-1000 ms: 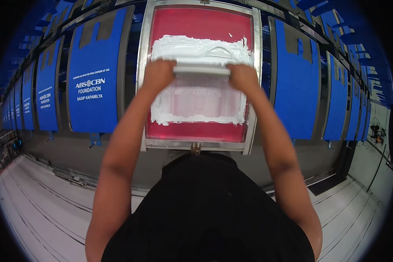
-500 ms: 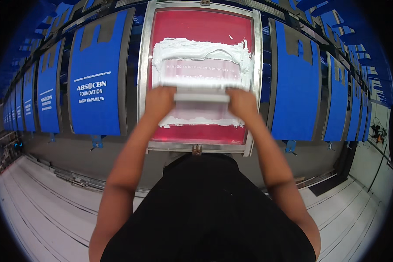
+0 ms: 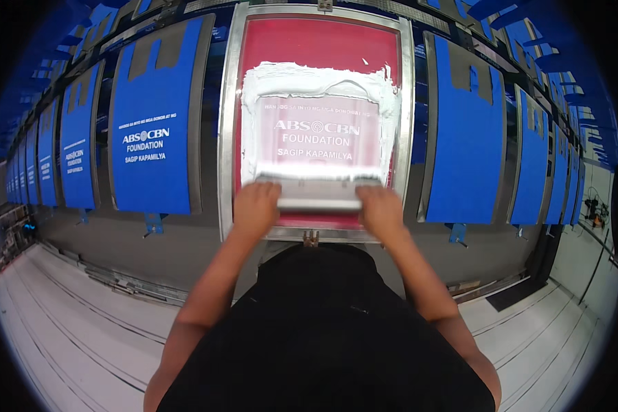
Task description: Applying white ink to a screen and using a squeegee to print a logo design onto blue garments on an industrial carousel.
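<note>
My left hand (image 3: 257,206) and my right hand (image 3: 380,208) are closed on the two ends of a wide squeegee (image 3: 320,200). Its edge presses on a printing screen in a silver metal frame (image 3: 228,123), close to the frame's near end. Red mesh (image 3: 319,41) shows at the far end of the screen. Thick white ink (image 3: 288,79) lies in a ridge beyond a pale stencil area (image 3: 316,141) with lettering, and runs down both sides of it. More white ink gathers along the squeegee's edge. My fingertips are partly hidden behind the handle.
Blue fabric pieces lie on tilted boards in a row: a printed one (image 3: 151,117) on the left, an unprinted one (image 3: 465,130) on the right. Several more boards recede on both sides. A metal bracket (image 3: 311,238) sits at the frame's near edge. Blue cloths hang at upper right.
Both hands have pulled the squeegee toward me, from the middle of the screen to its near end. The lettered stencil area behind it is now uncovered.
</note>
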Available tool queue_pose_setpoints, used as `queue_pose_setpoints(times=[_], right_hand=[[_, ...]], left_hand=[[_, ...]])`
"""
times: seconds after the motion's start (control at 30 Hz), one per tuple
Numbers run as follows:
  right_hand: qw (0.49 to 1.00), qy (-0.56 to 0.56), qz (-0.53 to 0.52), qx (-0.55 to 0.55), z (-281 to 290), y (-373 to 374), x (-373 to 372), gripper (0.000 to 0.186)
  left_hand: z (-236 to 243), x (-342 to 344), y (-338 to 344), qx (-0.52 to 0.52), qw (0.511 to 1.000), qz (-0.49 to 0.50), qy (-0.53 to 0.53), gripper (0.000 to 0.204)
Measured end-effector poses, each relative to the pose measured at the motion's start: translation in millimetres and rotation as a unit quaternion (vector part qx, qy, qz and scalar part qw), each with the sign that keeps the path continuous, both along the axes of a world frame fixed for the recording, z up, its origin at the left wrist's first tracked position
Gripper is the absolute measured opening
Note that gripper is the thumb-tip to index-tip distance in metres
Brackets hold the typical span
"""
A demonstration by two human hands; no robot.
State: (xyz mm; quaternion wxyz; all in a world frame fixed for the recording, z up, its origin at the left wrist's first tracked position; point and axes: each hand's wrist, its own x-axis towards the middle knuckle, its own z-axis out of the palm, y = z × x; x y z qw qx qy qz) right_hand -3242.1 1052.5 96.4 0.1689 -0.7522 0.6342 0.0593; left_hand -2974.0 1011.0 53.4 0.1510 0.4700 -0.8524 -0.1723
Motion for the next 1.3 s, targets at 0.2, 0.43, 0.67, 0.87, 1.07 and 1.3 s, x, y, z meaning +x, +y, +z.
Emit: queue_pose_setpoints(times=[0.2, 0.43, 0.67, 0.87, 1.07, 1.3], right_hand=[[0.997, 0.082, -0.004, 0.012, -22, -163, -42, 0.027], [0.998, 0.057, 0.024, 0.017, 38, -221, -51, 0.045], [0.995, 0.024, 0.076, 0.057, 6, -280, -64, 0.049], [0.991, 0.054, 0.071, 0.101, -1, -279, -46, 0.051], [0.998, 0.047, 0.050, -0.004, -2, -257, -5, 0.052], [0.999, 0.024, 0.021, 0.021, 29, -84, 34, 0.052]], left_hand=[[-19, -28, -167, 0.039, 0.991, 0.010, -0.129, 0.020], [43, -23, -170, -0.250, 0.964, 0.092, 0.002, 0.044], [-3, 5, 67, 0.531, 0.846, -0.031, -0.019, 0.041], [-68, -25, 169, 0.661, 0.680, 0.121, 0.293, 0.041], [-60, -19, 170, 0.638, 0.668, 0.062, 0.378, 0.042], [-50, -20, 159, 0.667, 0.641, 0.048, 0.376, 0.045]])
